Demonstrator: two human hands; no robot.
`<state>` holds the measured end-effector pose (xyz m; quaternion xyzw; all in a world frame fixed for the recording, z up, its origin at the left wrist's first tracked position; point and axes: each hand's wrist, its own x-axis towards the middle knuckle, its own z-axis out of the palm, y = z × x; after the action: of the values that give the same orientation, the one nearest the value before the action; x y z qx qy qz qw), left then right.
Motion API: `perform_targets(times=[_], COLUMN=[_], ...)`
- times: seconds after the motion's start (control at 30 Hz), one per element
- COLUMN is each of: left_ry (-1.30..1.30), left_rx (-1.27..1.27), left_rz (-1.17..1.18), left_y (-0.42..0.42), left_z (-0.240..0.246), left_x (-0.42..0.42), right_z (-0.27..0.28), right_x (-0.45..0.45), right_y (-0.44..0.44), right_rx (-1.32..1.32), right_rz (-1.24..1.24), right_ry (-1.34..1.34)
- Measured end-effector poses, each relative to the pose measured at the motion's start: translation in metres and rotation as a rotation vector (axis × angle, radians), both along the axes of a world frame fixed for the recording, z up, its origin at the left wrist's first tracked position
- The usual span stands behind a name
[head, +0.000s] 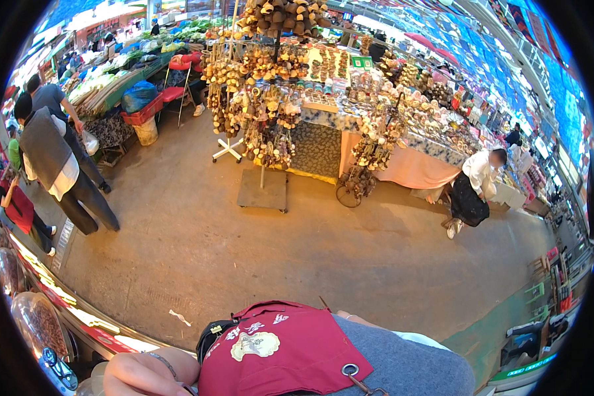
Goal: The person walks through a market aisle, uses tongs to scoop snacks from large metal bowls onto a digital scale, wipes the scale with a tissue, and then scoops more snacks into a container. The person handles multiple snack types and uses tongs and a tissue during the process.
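At the bottom left edge is my left hand, bent in front of my body, with a bracelet at the wrist. Its fingertips are cut off by the frame, so what they hold is hidden. A dark red apron with writing and a pale emblem covers my front, over a grey garment. Its strap has a metal ring and a clasp. Only a sliver of skin, apparently my right hand or forearm, shows beyond the apron. Near it a thin brown stick pokes out; whether it is held is unclear.
Clear jars stand on a counter at left. Ahead, a wheeled rack of hanging trinkets stands before a stall table. People stand at left; a seated person is at right. A paper scrap lies on the floor.
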<state>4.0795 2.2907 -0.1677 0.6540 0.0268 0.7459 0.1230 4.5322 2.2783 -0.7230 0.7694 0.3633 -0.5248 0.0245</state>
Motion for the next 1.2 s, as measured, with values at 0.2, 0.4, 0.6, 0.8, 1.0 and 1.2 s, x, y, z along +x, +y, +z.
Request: perform_targets(times=[0.2,0.4,0.6,0.8,1.0,1.2], left_ry=[-0.018,-0.023,-0.023,-0.003,-0.010,-0.076], left_rx=[0.008,0.011,0.054,0.049,0.036,0.100], left_rz=[0.070,0.049,0.042,0.039,0.049,0.062], left_y=[0.000,0.003,0.005,0.004,0.002,0.010], left_z=[-0.003,0.000,0.004,0.006,0.006,0.003], left_x=[0.000,0.002,0.005,0.005,0.006,0.010], right_z=[0.000,0.001,0.001,0.000,0.002,0.004], right_x=[0.001,0.001,0.001,0.001,0.001,0.001], right_y=[-0.002,-0.002,0.000,0.001,0.001,0.001], right_rx=[-0.016,-0.024,-0.029,-0.030,-0.031,-0.041], right_rz=[-0.005,0.004,0.016,0.026,0.034,0.040], right_ry=[0.023,0.020,0.019,0.015,0.010,0.002])
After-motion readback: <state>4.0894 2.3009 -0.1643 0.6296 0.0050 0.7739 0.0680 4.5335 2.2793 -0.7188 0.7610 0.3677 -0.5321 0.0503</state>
